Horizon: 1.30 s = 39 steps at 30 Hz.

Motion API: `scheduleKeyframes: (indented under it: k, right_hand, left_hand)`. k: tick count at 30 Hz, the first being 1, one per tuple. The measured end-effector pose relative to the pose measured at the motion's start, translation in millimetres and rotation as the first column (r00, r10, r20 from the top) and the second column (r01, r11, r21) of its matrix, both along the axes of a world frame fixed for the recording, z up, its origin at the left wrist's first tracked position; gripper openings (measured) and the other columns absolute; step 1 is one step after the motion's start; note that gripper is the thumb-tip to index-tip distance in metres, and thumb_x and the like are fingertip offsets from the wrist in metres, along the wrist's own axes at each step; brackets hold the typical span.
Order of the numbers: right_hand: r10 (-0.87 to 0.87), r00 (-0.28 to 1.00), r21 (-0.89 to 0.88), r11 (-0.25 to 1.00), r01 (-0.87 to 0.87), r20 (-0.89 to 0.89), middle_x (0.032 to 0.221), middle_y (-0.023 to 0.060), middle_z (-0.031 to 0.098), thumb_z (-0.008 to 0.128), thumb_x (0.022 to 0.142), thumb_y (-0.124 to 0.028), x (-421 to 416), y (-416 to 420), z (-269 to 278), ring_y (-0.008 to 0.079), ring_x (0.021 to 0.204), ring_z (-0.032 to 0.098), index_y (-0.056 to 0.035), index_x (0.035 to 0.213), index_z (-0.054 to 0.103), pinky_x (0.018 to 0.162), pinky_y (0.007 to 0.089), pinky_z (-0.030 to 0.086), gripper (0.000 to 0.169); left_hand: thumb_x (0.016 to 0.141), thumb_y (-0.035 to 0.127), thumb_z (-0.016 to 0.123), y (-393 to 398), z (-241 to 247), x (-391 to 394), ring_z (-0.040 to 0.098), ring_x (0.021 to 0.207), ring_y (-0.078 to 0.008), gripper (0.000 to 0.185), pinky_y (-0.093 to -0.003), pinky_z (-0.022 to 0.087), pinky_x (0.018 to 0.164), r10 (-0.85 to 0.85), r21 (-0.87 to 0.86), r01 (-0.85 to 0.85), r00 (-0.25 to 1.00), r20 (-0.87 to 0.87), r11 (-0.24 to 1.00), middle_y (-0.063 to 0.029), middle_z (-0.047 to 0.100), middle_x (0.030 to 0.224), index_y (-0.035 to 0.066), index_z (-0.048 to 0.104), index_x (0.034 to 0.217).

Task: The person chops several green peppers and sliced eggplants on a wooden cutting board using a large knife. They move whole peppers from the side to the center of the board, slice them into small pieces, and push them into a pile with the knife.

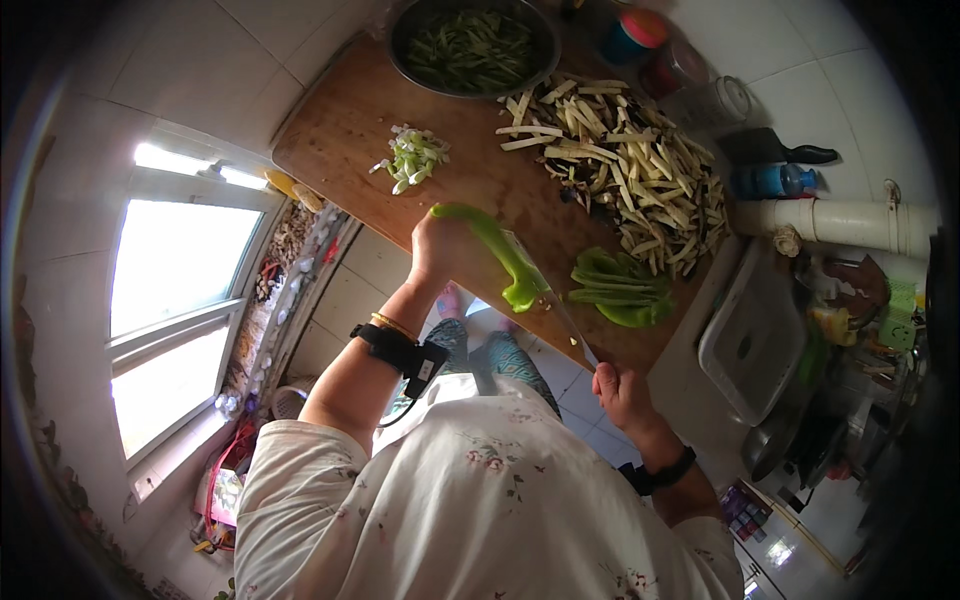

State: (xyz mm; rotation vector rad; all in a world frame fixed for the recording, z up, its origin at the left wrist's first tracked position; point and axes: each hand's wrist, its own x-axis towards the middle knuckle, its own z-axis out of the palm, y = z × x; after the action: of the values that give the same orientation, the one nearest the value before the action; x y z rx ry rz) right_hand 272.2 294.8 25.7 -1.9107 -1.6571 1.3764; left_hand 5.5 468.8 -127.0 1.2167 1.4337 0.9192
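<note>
My left hand [442,247] holds a piece of green pepper [491,240] above the front edge of a wooden board [337,135]. In my right hand [619,390] is the handle of a kitchen knife [559,304]; its blade reaches up and left to beside the pepper piece. Small pale seeds or bits cling to the blade. Right of the knife, more green pepper pieces [619,289] lie stacked on the board. A big heap of cut eggplant strips [637,165] covers the right rear. Chopped scallion [412,157] lies in a small pile behind my left hand.
A metal bowl [397,64] of green strips stands at the back. Jars [675,67], a black-handled cleaver [761,146] and a blue bottle [772,181] line the wall. A white plastic tray [750,337] lies at right, near a white pipe [840,221]. A window is at left.
</note>
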Motion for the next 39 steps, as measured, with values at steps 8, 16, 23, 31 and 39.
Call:
scheduleKeyframes:
  k: [8, 16, 23, 31, 39]
  right_hand:
    - [0.014, 1.0, -0.075, 0.997, -0.012, 0.026, 0.067, 0.0101, 0.058, 0.041, 0.094, -0.029, -23, 33, 25, 0.0216, 0.059, 0.057, -0.0026, 0.113, 0.057, 0.058, 0.0322, 0.046, 0.037]
    - [0.014, 0.997, 0.071, 0.997, -0.02, 0.082, 0.05, 0.007, 0.048, 0.04, 0.094, -0.031, -25, 35, 11, 0.0202, 0.046, 0.05, -0.0037, 0.061, 0.051, 0.046, 0.0324, 0.039, 0.045]
    - [0.091, 0.971, 0.181, 0.974, -0.133, 0.221, 0.05, 0.0075, 0.051, 0.041, 0.094, -0.03, -30, 33, 12, 0.0225, 0.045, 0.052, -0.0036, 0.06, 0.052, 0.046, 0.0333, 0.04, 0.044]
    - [0.145, 0.942, 0.102, 0.978, -0.184, 0.304, 0.054, 0.015, 0.053, 0.044, 0.092, -0.032, -38, 56, 36, 0.0351, 0.052, 0.054, -0.0043, 0.065, 0.053, 0.046, 0.041, 0.041, 0.04]
    - [0.151, 0.923, 0.067, 0.98, -0.186, 0.354, 0.057, 0.0171, 0.055, 0.045, 0.092, -0.03, -47, 54, 36, 0.0386, 0.056, 0.055, -0.0045, 0.067, 0.054, 0.048, 0.0442, 0.042, 0.037]
  left_hand:
    - [0.082, -0.002, 0.053, -5, -18, 3, 0.061, 0.068, -0.0142, 0.024, -0.0244, 0.049, 0.056, -0.068, -0.072, 0.07, 0.997, 0.026, 0.995, -0.0075, 0.061, 0.087, 0.0, 0.053, 0.105]
    - [0.086, -0.001, 0.048, 3, 14, -27, 0.064, 0.074, -0.0151, 0.031, -0.0234, 0.051, 0.057, -0.037, 0.055, 0.026, 0.974, 0.223, 0.998, -0.0075, 0.061, 0.092, 0.002, 0.048, 0.117]
    - [0.087, 0.001, 0.047, 12, 13, -36, 0.062, 0.064, -0.0144, 0.016, -0.0246, 0.051, 0.056, -0.18, 0.176, 0.214, 0.965, -0.189, 0.961, -0.0081, 0.06, 0.083, 0.0, 0.054, 0.101]
    - [0.082, 0.008, 0.053, 23, 35, -26, 0.059, 0.064, -0.0243, 0.01, -0.033, 0.048, 0.058, -0.165, 0.186, 0.217, 0.951, -0.259, 0.958, -0.0133, 0.058, 0.074, 0.001, 0.055, 0.089]
    - [0.083, 0.005, 0.054, 25, 33, -24, 0.061, 0.058, -0.0191, 0.007, -0.0305, 0.049, 0.052, -0.157, 0.147, 0.191, 0.964, -0.213, 0.971, -0.0121, 0.059, 0.072, 0.0, 0.055, 0.087]
